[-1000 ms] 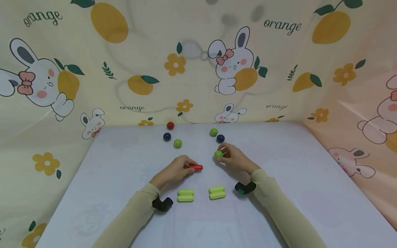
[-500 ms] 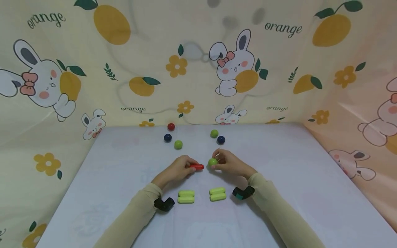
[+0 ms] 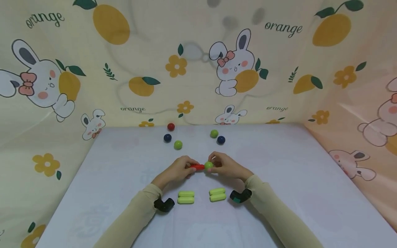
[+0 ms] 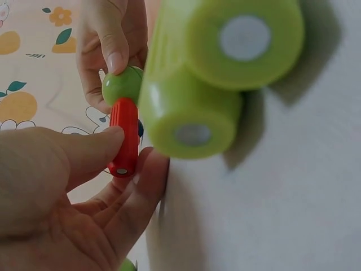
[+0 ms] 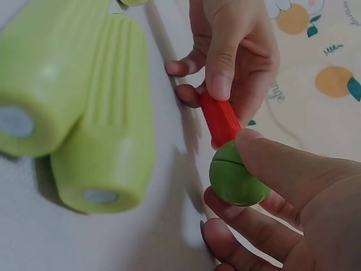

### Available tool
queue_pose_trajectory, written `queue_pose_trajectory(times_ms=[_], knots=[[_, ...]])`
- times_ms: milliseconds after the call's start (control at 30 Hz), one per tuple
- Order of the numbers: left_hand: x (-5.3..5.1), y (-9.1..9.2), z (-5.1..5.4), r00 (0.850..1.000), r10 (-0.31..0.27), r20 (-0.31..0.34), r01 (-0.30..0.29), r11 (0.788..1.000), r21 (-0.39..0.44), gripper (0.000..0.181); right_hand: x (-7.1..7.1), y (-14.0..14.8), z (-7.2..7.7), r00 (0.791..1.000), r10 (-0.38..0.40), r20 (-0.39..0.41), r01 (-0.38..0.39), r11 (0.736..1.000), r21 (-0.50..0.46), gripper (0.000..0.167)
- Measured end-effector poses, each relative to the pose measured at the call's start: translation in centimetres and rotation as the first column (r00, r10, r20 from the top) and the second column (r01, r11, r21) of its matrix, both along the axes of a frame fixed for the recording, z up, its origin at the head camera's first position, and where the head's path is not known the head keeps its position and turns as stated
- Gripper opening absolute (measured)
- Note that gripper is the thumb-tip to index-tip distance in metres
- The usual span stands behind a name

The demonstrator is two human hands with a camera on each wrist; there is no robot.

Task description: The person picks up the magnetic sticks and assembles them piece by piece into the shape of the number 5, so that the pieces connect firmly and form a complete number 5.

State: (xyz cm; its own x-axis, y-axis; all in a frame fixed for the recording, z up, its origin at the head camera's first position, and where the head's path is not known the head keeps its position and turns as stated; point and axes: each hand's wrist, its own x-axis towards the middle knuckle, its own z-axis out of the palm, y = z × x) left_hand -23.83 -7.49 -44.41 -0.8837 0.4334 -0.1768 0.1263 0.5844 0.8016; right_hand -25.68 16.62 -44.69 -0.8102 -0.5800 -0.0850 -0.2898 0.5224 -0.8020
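Note:
Between thumb and fingers, my left hand [image 3: 178, 168] pinches a short red ribbed rod [image 4: 125, 135] that has a silvery disc in its end. My right hand [image 3: 228, 166] pinches a glossy green ball [image 5: 237, 174]. The ball touches the rod's right end, so the two form one line just above the table. Nearer to me lie two pairs of light-green ribbed rods, a left pair [image 3: 186, 197] and a right pair [image 3: 217, 194]. Silvery discs show in the ends of these rods in both wrist views.
Toward the back left of the white table [image 3: 124, 213] sit a red ball [image 3: 171, 127], a dark blue ball [image 3: 167, 138] and a green ball [image 3: 178, 145]. Back right are another green ball [image 3: 214, 133] and dark blue ball [image 3: 221, 140]. A patterned cloth [image 3: 198, 93] hangs behind.
My right hand has brought the green ball left and toward me, from apart to touching the red rod's end. The left hand has stayed nearly still with the rod.

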Motion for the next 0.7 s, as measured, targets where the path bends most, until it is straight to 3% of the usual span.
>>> queue_pose_trajectory(times_ms=[333, 700], knots=[[-0.02, -0.04, -0.42, 1.0, -0.003, -0.005, 0.003, 1.0, 0.002, 0.028, 0.08, -0.09, -0.17, 1.0, 0.009, -0.021, -0.009, 1.0, 0.022, 0.029], [0.0, -0.1, -0.21, 0.999, -0.026, -0.03, 0.025, 1.0, -0.018, 0.029, -0.15, 0.07, -0.34, 0.999, 0.011, -0.04, -0.011, 1.0, 0.007, 0.029]])
